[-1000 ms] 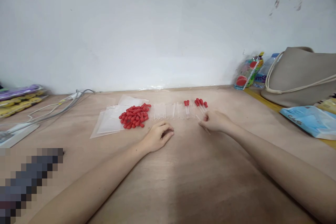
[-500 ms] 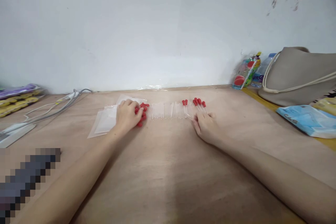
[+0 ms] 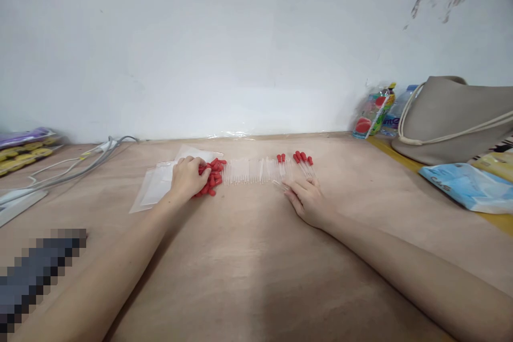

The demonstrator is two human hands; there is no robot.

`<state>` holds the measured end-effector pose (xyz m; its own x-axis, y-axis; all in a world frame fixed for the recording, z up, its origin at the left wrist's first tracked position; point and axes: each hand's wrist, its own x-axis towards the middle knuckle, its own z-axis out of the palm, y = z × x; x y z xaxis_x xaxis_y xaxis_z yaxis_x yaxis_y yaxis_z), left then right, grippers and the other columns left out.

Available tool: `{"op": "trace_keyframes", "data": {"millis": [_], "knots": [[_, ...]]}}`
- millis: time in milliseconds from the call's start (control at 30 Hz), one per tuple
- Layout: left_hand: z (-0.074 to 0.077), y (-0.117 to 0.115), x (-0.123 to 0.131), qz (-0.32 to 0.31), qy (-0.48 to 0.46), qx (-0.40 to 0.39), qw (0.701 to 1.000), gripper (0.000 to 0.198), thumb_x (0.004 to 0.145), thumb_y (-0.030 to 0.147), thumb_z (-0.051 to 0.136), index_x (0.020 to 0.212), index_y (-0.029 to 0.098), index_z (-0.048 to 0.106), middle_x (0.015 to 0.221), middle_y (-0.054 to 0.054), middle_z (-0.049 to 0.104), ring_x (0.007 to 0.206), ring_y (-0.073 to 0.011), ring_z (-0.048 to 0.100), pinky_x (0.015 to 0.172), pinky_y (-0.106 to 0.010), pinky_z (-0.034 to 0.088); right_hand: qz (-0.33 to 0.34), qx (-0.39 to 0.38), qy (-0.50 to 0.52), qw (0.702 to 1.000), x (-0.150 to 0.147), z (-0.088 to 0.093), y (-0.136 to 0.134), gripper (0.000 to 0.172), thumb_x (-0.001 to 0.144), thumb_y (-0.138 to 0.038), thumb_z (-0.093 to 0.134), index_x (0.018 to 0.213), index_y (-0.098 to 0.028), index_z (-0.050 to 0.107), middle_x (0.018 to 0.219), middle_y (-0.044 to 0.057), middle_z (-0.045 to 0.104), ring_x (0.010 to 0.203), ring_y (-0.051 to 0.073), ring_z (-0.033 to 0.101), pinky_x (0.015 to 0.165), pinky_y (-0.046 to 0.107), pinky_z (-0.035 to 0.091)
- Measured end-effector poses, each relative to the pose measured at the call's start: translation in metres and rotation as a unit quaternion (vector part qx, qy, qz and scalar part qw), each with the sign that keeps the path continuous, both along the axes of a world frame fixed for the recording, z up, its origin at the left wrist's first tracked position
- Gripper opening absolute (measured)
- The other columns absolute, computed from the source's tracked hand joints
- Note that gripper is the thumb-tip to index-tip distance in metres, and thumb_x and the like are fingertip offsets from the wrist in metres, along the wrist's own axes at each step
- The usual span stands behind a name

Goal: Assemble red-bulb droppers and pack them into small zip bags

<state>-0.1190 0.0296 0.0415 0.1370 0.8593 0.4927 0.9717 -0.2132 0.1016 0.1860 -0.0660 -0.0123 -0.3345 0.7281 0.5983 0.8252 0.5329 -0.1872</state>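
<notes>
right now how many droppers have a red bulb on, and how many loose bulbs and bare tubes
pair of red-bulbed droppers: 2
cluster of red-bulbed droppers: 4
loose red bulbs: heap touched by the left hand, too many to count
bare clear tubes: one row, too blurred to count
total counted: 6

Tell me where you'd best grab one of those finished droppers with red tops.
Probably by its red bulb, pinched from above. The droppers lie flat on the table, bulbs towards the wall and slightly fanned apart, while their clear stems crowd together beside the right hand.
</notes>
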Motion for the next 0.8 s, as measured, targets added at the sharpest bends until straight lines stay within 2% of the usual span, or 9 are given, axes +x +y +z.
{"op": "trace_keyframes", "data": {"millis": [67,167,233,300,400,500,633,700,800], "knots": [[0.003,-0.007,0.009,-0.03,-0.031,0.016,0.999,0.02,0.077,0.034,0.05,0.08,0.017,0.059,0.081,-0.008,0.059,0.085,-0.0265,0.053,0.076,-0.04,0.042,0.007,-0.002,0.0,1.0,0.0,0.001,0.0,0.023,0.087,-0.018,0.037,0.103,-0.017,0.054,0.09,0.007,0.065,0.081,0.017,0.057,0.079,0.034,0.028],[0.003,-0.025,0.033,-0.118,-0.138,0.013,0.983,0.018,0.081,0.031,0.046,0.09,0.018,0.055,0.081,-0.005,0.06,0.083,-0.0216,0.055,0.073,-0.034,0.044,0.022,-0.007,0.011,1.0,0.0,0.002,0.0,0.02,0.087,-0.017,0.038,0.096,-0.017,0.055,0.087,0.005,0.063,0.078,0.015,0.056,0.079,0.033,0.028],[-0.002,-0.041,0.052,-0.207,-0.22,-0.032,0.953,0.025,0.083,0.029,0.046,0.105,0.019,0.048,0.085,-0.003,0.06,0.078,-0.0168,0.057,0.069,-0.029,0.045,0.031,-0.007,0.016,0.999,-0.001,0.002,0.0,0.018,0.086,-0.017,0.039,0.093,-0.017,0.055,0.086,0.004,0.063,0.075,0.014,0.055,0.08,0.033,0.028],[-0.011,-0.055,0.068,-0.274,-0.263,-0.081,0.921,0.033,0.083,0.026,0.047,0.115,0.02,0.041,0.086,-0.003,0.059,0.077,-0.0147,0.058,0.066,-0.027,0.046,0.038,-0.004,0.017,0.999,-0.001,0.002,0.0,0.016,0.086,-0.018,0.039,0.091,-0.017,0.055,0.084,0.004,0.063,0.072,0.014,0.054,0.08,0.033,0.027],[-0.029,-0.067,0.084,-0.323,-0.335,-0.154,0.871,0.025,0.081,0.025,0.049,0.105,0.018,0.047,0.086,-0.004,0.059,0.076,-0.0138,0.06,0.066,-0.026,0.047,0.047,-0.001,0.014,0.999,-0.001,0.002,-0.001,0.014,0.085,-0.02,0.041,0.088,-0.017,0.055,0.082,0.004,0.063,0.07,0.013,0.054,0.08,0.033,0.027],[-0.042,-0.069,0.089,-0.334,-0.389,-0.222,0.83,0.012,0.076,0.024,0.057,0.081,0.014,0.052,0.08,-0.004,0.06,0.072,-0.0131,0.059,0.065,-0.026,0.047,0.054,0.001,0.009,0.999,-0.002,0.003,-0.003,0.014,0.085,-0.022,0.042,0.086,-0.018,0.055,0.08,0.002,0.063,0.069,0.012,0.055,0.079,0.032,0.027],[-0.046,-0.067,0.09,-0.331,-0.424,-0.248,0.806,0.018,0.07,0.025,0.064,0.069,0.014,0.049,0.068,0.0,0.057,0.064,-0.0105,0.056,0.061,-0.025,0.047,0.054,0.004,0.001,0.999,-0.005,0.005,-0.004,0.015,0.085,-0.023,0.042,0.085,-0.018,0.056,0.076,0.001,0.062,0.067,0.012,0.054,0.077,0.031,0.027],[-0.046,-0.067,0.089,-0.331,-0.421,-0.237,0.811,0.02,0.07,0.026,0.065,0.069,0.015,0.048,0.067,0.001,0.056,0.063,-0.01,0.055,0.06,-0.024,0.046,0.06,0.007,-0.002,0.998,-0.007,0.006,-0.004,0.016,0.085,-0.024,0.042,0.085,-0.018,0.057,0.077,0.002,0.062,0.067,0.011,0.054,0.077,0.031,0.027],[-0.048,-0.067,0.089,-0.322,-0.398,-0.209,0.833,0.02,0.071,0.028,0.065,0.076,0.015,0.05,0.069,0.001,0.057,0.061,-0.0099,0.054,0.057,-0.023,0.045,0.075,0.01,-0.003,0.997,-0.01,0.006,-0.004,0.017,0.086,-0.025,0.041,0.085,-0.018,0.057,0.078,0.002,0.063,0.068,0.012,0.054,0.077,0.031,0.027]]}}
